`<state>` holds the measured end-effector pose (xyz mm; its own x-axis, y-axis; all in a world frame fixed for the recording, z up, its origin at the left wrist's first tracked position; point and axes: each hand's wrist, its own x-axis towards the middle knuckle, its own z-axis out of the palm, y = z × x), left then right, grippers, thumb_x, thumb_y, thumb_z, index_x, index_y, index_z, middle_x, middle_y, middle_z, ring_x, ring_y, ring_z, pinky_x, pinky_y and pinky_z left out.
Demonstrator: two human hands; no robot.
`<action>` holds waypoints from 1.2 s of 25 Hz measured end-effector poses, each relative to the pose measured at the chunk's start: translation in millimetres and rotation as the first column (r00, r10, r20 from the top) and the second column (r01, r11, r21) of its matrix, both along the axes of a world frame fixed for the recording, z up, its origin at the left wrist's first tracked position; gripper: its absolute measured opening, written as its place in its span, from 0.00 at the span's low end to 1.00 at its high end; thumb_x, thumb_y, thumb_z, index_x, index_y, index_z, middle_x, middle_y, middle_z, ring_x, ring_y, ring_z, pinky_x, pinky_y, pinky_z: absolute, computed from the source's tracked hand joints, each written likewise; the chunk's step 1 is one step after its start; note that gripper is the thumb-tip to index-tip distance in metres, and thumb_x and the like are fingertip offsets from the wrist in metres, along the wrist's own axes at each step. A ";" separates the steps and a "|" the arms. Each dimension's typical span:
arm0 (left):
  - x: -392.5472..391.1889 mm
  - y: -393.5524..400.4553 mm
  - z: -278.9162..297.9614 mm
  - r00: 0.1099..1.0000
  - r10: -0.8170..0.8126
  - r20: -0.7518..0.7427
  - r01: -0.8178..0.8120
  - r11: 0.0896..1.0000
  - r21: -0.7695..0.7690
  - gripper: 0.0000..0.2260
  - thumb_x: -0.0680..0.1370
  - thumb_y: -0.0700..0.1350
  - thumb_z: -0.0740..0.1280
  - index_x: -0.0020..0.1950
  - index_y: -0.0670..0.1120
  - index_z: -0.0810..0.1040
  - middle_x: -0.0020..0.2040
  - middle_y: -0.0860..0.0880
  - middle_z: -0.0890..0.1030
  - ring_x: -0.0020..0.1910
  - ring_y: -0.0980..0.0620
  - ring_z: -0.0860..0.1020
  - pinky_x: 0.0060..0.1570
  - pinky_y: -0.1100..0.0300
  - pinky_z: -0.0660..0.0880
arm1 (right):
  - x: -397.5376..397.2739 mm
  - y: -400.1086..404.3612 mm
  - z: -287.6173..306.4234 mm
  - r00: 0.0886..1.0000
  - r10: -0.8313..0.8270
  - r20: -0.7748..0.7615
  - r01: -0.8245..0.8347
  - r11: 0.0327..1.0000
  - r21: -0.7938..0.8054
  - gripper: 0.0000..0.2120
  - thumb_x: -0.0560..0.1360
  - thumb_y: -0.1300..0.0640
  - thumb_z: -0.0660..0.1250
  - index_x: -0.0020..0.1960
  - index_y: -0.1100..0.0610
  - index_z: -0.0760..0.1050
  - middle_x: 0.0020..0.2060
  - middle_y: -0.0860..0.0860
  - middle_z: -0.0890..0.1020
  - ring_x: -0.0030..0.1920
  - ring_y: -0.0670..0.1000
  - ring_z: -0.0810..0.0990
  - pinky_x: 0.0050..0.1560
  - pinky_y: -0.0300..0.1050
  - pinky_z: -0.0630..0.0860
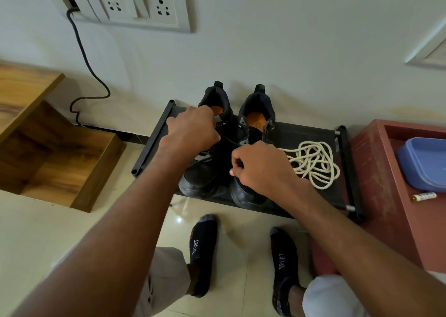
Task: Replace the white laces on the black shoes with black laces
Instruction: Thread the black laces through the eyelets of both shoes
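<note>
Two black shoes stand side by side on a low black rack (342,162), toes towards me. My left hand (193,129) rests on the left shoe (205,174) near its tongue, fingers closed on a black lace (231,141). That thin lace runs across to my right hand (259,166), which pinches it over the right shoe (257,114). A pile of white laces (313,163) lies loose on the rack, right of the shoes. The eyelets under my hands are hidden.
A wooden box-shaped unit (60,152) stands to the left. A reddish cabinet (376,172) on the right carries a blue plastic tub (424,162) and a small tube (424,196). My socked feet (202,251) stand on the tiled floor. A cable (82,51) hangs from the wall socket.
</note>
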<state>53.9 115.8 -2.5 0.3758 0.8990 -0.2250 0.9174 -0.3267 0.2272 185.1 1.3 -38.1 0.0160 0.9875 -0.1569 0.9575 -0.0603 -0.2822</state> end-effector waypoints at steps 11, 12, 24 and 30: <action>18.2 -4.7 12.8 0.947 0.091 0.308 -0.107 0.994 0.034 0.07 0.80 0.50 0.69 0.53 0.49 0.84 0.51 0.50 0.84 0.53 0.47 0.79 0.57 0.46 0.64 | 20.2 2.1 43.1 0.203 -0.604 -0.771 0.329 0.784 -0.527 0.03 0.77 0.60 0.71 0.46 0.55 0.79 0.37 0.51 0.83 0.40 0.51 0.85 0.48 0.47 0.75; 20.6 -5.5 17.7 0.876 0.111 0.469 -0.100 0.994 -0.049 0.08 0.81 0.52 0.68 0.55 0.50 0.84 0.50 0.51 0.85 0.52 0.49 0.80 0.60 0.47 0.69 | 26.9 -0.6 54.4 0.139 -0.560 -0.817 0.270 0.815 -0.513 0.01 0.78 0.59 0.71 0.49 0.55 0.79 0.36 0.50 0.82 0.39 0.50 0.84 0.49 0.47 0.77; 28.7 -23.1 15.8 0.782 0.122 0.611 0.235 0.851 -0.470 0.22 0.86 0.62 0.55 0.57 0.48 0.83 0.41 0.47 0.84 0.39 0.52 0.82 0.42 0.56 0.76 | 40.0 -5.0 60.5 0.003 -0.590 -0.808 0.278 0.776 -0.566 0.11 0.81 0.67 0.63 0.58 0.56 0.78 0.43 0.54 0.85 0.39 0.51 0.86 0.50 0.53 0.83; 19.7 -14.0 8.5 0.835 -0.005 0.551 0.232 0.910 -0.343 0.20 0.83 0.56 0.67 0.39 0.44 0.85 0.34 0.45 0.83 0.34 0.55 0.78 0.42 0.60 0.73 | 34.7 -11.2 69.3 0.267 -0.626 -0.732 0.113 0.775 -0.622 0.07 0.83 0.55 0.66 0.55 0.57 0.82 0.44 0.53 0.87 0.45 0.53 0.88 0.55 0.52 0.82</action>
